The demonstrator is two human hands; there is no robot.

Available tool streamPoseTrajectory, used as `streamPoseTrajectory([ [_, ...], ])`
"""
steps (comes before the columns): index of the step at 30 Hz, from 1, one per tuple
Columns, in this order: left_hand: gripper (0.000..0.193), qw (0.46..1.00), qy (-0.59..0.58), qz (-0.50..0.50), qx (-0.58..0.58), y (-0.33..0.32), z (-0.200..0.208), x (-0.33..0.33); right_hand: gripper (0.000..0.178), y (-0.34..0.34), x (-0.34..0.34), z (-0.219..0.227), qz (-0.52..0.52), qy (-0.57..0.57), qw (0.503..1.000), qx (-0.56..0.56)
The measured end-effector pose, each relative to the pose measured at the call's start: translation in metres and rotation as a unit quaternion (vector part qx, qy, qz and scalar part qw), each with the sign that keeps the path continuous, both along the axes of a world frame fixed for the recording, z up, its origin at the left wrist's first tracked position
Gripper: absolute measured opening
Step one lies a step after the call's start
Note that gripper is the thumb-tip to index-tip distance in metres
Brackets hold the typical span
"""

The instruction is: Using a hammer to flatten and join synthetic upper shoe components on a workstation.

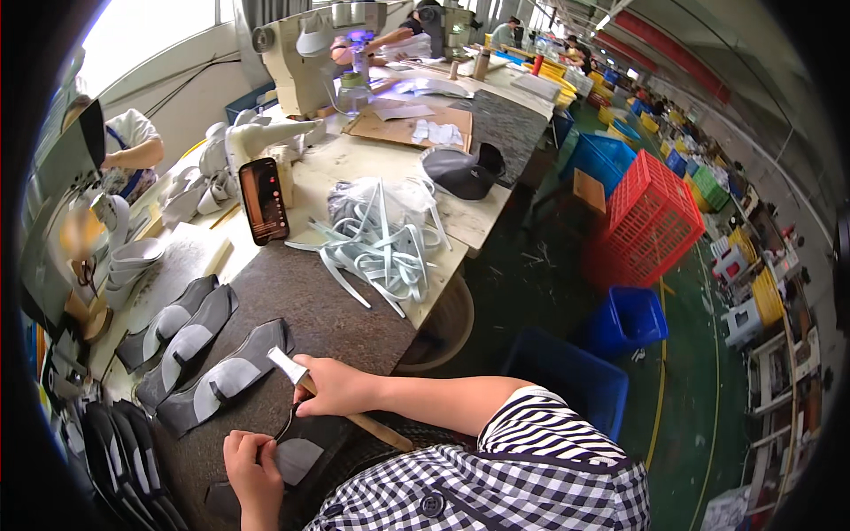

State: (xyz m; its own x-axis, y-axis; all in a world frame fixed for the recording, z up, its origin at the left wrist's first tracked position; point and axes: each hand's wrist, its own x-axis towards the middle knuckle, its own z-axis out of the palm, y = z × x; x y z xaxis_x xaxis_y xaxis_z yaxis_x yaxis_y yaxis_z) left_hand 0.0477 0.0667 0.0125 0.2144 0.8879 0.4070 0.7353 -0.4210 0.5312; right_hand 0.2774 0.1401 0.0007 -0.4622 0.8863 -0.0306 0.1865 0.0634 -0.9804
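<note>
A hammer [288, 365] with a pale metal head and a wooden handle is gripped in my right hand [335, 387], its head pointing up and left. My left hand [251, 462] is closed, with fingertips pinched at the edge of a dark shoe upper piece [299, 460] bearing a light grey patch. A thin dark strip of that piece rises toward my right hand. Beyond my hands, several similar dark upper pieces [232, 376] with grey patches lie side by side on a dark stone slab [328, 310].
A phone [264, 202] stands propped on the bench. Beside it lies a heap of pale straps [381, 248]; a dark shoe form [465, 168] sits farther right. More dark pieces [124, 460] are stacked at the lower left. Blue bins [624, 326] and red crates [655, 212] stand on the floor.
</note>
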Motion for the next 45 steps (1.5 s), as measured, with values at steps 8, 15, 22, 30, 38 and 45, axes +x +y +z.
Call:
streamPoseTrajectory([
  [8,0.019,0.993,0.035,-0.02,-0.113,-0.003,0.0,-0.011,0.048,0.007,0.002,-0.021,-0.006,-0.041,0.999,0.005],
  [15,0.015,0.975,-0.08,0.007,-0.207,-0.029,0.001,-0.024,0.053,0.012,0.005,-0.016,0.019,-0.008,1.0,-0.022],
  [22,0.04,0.974,0.061,0.006,-0.218,-0.039,0.01,-0.042,0.056,0.014,0.002,-0.014,0.032,-0.107,0.993,-0.029],
  [30,0.027,0.934,-0.03,0.049,-0.352,-0.089,0.024,-0.082,0.048,0.005,0.011,-0.018,-0.033,-0.041,0.998,-0.028],
  [38,0.024,0.924,-0.115,0.168,-0.323,-0.096,0.012,-0.105,0.04,0.003,0.006,-0.015,-0.012,-0.044,0.999,0.003],
  [45,0.028,0.954,-0.139,0.196,-0.18,-0.097,-0.015,-0.133,0.036,0.016,0.015,-0.039,-0.006,0.019,0.999,-0.026],
])
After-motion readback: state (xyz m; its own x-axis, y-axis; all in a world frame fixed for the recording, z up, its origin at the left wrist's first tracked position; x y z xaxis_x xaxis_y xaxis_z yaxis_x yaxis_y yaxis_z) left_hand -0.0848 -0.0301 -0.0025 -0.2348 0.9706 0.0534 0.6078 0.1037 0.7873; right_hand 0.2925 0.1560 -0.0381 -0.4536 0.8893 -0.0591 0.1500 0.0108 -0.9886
